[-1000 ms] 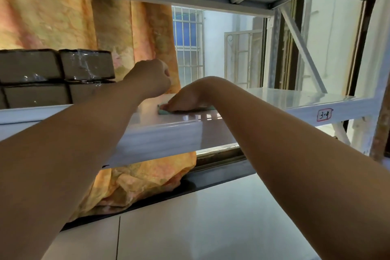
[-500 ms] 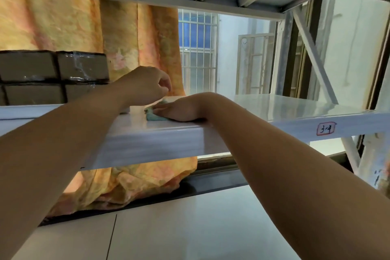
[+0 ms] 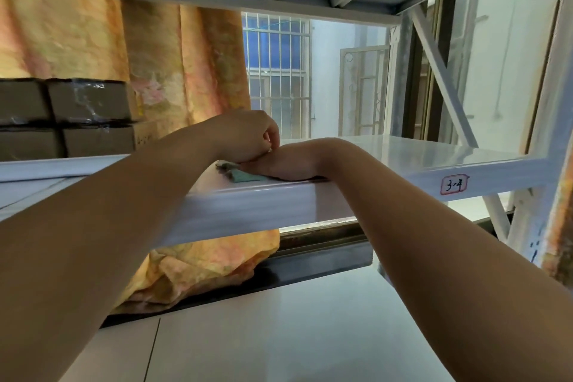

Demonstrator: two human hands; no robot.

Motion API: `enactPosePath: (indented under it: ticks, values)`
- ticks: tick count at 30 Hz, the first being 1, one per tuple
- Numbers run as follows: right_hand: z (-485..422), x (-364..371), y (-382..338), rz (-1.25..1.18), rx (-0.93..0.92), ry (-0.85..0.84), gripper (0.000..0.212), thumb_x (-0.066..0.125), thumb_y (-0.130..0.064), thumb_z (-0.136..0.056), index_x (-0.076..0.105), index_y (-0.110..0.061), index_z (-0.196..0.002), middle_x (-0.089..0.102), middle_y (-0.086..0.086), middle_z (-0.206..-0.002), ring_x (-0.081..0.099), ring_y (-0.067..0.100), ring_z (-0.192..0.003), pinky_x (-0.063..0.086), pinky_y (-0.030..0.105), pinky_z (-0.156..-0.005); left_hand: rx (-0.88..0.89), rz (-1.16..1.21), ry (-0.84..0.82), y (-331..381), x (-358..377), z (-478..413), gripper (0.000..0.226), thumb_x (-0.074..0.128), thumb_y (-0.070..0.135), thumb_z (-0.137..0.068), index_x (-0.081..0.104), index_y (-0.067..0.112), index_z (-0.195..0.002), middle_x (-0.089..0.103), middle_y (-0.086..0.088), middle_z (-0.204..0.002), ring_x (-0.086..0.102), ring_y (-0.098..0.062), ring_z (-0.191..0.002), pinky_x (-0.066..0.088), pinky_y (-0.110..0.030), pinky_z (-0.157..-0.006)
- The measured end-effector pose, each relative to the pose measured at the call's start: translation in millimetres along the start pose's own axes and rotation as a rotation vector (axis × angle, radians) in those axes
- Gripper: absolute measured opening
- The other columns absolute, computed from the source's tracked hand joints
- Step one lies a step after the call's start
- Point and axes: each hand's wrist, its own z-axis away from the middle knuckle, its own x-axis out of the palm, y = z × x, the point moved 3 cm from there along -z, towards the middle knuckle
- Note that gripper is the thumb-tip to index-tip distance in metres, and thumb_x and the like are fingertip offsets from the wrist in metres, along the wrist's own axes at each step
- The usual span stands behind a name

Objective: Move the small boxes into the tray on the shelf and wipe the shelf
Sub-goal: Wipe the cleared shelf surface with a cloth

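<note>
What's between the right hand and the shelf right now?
A green cloth lies under the right hand on the white shelf, near its front edge; the head view shows it.

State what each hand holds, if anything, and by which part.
The right hand presses flat on the right part of the green cloth; it does not grip it. The left hand is curled, with nothing visible in it.

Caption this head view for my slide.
Right hand presses a green cloth on the white shelf, left hand curled above.
</note>
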Motion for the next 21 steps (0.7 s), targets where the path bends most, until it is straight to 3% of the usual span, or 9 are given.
enactPosePath:
  ticks: [8,14,18,21]
  values:
    - [2,-9,33,-0.019,0.089,-0.003,0.066,0.032,-0.064,-0.091,0.042,-0.021,-0.140,0.047,0.003,-0.141,0.047,0.018,-0.117,0.032,0.032,-0.098,-0.034,-0.011,0.013,19,11,-16,0.020,0.050,0.011,-0.086,0.062,0.026,-0.089,0.064,-0.001,-0.110,0.051,-0.014,-0.096,0.048,-0.032,-0.086]
    - [5,-24,68,0.065,0.136,-0.019,0.056,0.019,-0.065,-0.093,0.022,-0.046,-0.146,0.026,-0.003,-0.156,0.027,0.022,-0.142,0.018,0.042,-0.111,-0.144,0.055,0.056,10,20,-7,0.014,0.054,0.026,-0.087,0.066,0.022,-0.094,0.065,0.002,-0.098,0.060,-0.017,-0.091,0.049,-0.030,-0.075]
    - [6,-32,86,0.105,0.259,0.017,0.059,0.019,-0.061,-0.095,0.022,-0.036,-0.149,0.024,0.002,-0.157,0.025,0.025,-0.143,0.015,0.043,-0.114,-0.209,0.078,0.088,1,20,0,0.009,0.053,0.025,-0.089,0.063,0.024,-0.086,0.057,0.008,-0.085,0.054,-0.012,-0.078,0.040,-0.025,-0.066]
    - [3,-34,94,0.091,0.356,0.038,0.067,0.021,-0.063,-0.093,0.030,-0.026,-0.148,0.031,0.006,-0.154,0.032,0.027,-0.139,0.019,0.043,-0.112,-0.248,0.067,0.089,-5,15,12,0.012,0.052,0.026,-0.089,0.063,0.024,-0.092,0.060,0.006,-0.088,0.056,-0.013,-0.076,0.039,-0.025,-0.063]
